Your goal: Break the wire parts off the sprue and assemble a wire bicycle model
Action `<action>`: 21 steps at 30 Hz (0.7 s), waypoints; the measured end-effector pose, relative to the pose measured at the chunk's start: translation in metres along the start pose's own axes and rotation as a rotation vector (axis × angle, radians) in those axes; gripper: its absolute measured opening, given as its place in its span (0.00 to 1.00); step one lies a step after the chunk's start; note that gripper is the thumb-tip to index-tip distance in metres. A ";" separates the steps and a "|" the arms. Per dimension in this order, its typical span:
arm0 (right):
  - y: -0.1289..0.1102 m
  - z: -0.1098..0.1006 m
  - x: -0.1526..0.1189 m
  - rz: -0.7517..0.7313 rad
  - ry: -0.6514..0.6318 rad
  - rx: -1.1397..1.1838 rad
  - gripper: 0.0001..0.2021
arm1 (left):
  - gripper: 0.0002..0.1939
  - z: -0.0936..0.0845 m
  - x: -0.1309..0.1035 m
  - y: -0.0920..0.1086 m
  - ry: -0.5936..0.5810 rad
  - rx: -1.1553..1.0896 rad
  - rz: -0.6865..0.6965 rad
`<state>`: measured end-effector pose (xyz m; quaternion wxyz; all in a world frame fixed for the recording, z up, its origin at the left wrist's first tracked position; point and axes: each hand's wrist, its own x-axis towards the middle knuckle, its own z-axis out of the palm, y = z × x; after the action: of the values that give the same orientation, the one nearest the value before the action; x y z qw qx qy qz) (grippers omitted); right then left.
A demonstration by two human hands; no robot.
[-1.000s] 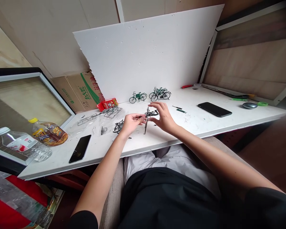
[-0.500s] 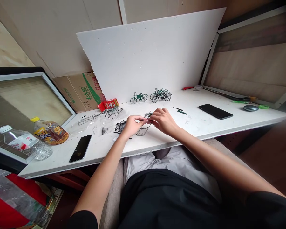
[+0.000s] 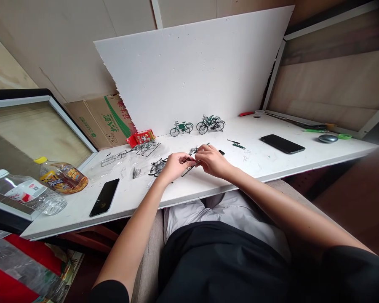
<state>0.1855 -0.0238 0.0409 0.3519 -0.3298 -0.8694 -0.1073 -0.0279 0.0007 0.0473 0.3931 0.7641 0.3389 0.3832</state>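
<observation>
My left hand [image 3: 174, 167] and my right hand [image 3: 213, 161] meet above the table's front half, fingertips pinched close together. Between them is a thin dark plastic parts frame [image 3: 186, 171], mostly covered by the fingers. My left hand grips its upper end, and the right fingertips press at the same spot. Left of my hands lies a pile of black model bicycle parts [image 3: 158, 167]. More small dark parts [image 3: 193, 150] show just behind the fingers. Farther back stand a green model bicycle [image 3: 181, 128] and a cluster of dark green model bicycles [image 3: 210, 124].
Empty-looking parts frames [image 3: 148, 147] lie left by a red packet [image 3: 141, 137]. Two phones [image 3: 105, 197] [image 3: 282, 144] flank the work area. Bottles [image 3: 63, 176] lie at left, a mouse [image 3: 328, 139] at right. A white board [image 3: 189, 71] stands behind the table [image 3: 252, 166].
The parts frame has tilted and shows less below the fingers. My right hand has shifted slightly left and curled in more. The whole view has moved a little.
</observation>
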 end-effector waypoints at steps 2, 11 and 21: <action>0.000 0.000 0.000 0.017 0.025 0.019 0.11 | 0.11 0.002 0.000 0.000 0.039 0.027 0.018; -0.006 0.009 -0.001 0.029 0.159 -0.020 0.13 | 0.09 0.006 0.006 -0.006 0.141 -0.063 0.026; -0.009 0.018 -0.002 0.094 0.236 -0.029 0.14 | 0.11 0.017 0.009 -0.013 0.241 -0.150 0.034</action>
<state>0.1711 -0.0236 0.0273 0.4515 -0.3601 -0.8040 -0.1414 -0.0122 0.0087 0.0322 0.3989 0.6867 0.3412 0.5028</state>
